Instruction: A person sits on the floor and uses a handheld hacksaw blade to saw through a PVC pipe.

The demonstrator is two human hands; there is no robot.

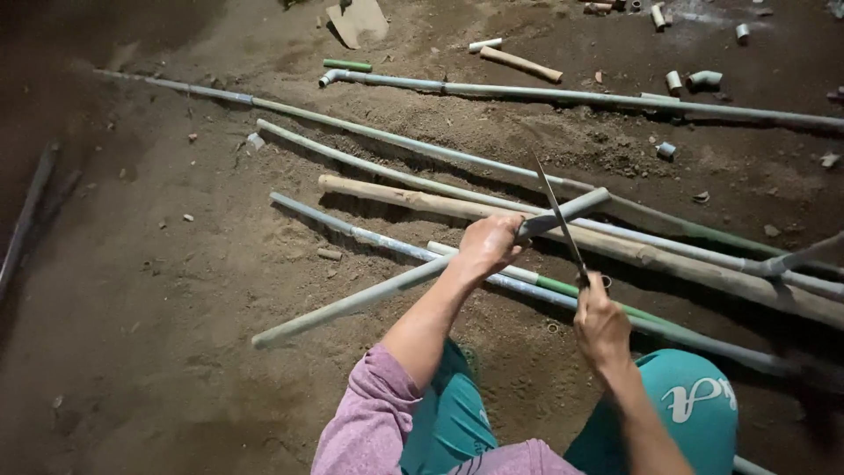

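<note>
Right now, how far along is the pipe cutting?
Done: short offcuts lie on the dirt. In hand: left hand grips a grey pipe raised off the ground; right hand holds a hacksaw blade near its end. Left: long pipes lying whole.

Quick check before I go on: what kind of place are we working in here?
Most likely a building site or rough work yard with a bare dirt floor. Long grey pipes lie across the ground, short pipe offcuts and an elbow fitting are scattered about, and a wooden pole lies among them.
</note>
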